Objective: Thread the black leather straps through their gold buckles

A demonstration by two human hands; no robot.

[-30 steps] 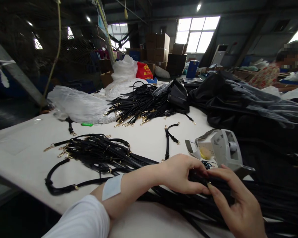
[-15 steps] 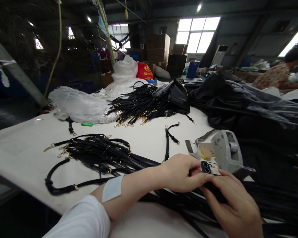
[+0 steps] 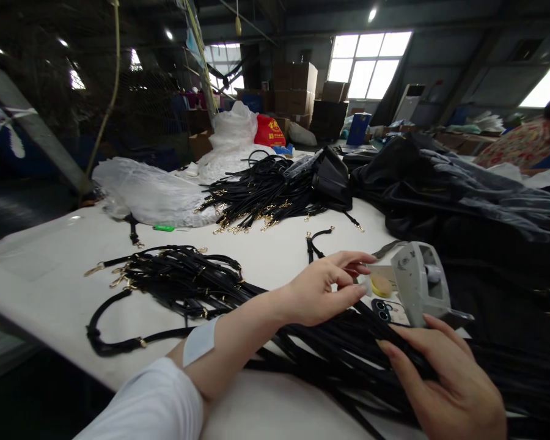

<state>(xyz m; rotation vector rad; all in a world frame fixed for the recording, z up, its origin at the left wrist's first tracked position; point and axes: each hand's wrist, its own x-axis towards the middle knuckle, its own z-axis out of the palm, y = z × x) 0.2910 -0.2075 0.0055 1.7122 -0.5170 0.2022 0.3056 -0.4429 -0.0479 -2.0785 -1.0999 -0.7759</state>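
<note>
My left hand [image 3: 327, 290] is over the middle of the table, fingers apart and thumb stretched out. Its fingertips are beside a pale grey tape dispenser [image 3: 410, 278] and partly cover its front strip. At lower right, my right hand [image 3: 453, 379] has its thumb and fingers closed around a black strap [image 3: 371, 321], which runs up towards my left thumb. More long black straps [image 3: 311, 354] lie beneath both hands. A phone [image 3: 396, 313] with two large lenses rests between the right hand and the dispenser, near a round yellow-edged piece [image 3: 381, 285].
Black straps with gold clasps [image 3: 178, 278] are bunched at left; another heap [image 3: 261, 192] lies farther back. Clear plastic bags [image 3: 151, 192] are behind them. Black material [image 3: 462, 189] covers the right side of the white table [image 3: 266, 247]. A person [image 3: 517, 143] is at far right.
My hands have moved apart: the left up and slightly left, its fingers spreading; the right lower and to the right. More of the phone and the strap between the hands shows.
</note>
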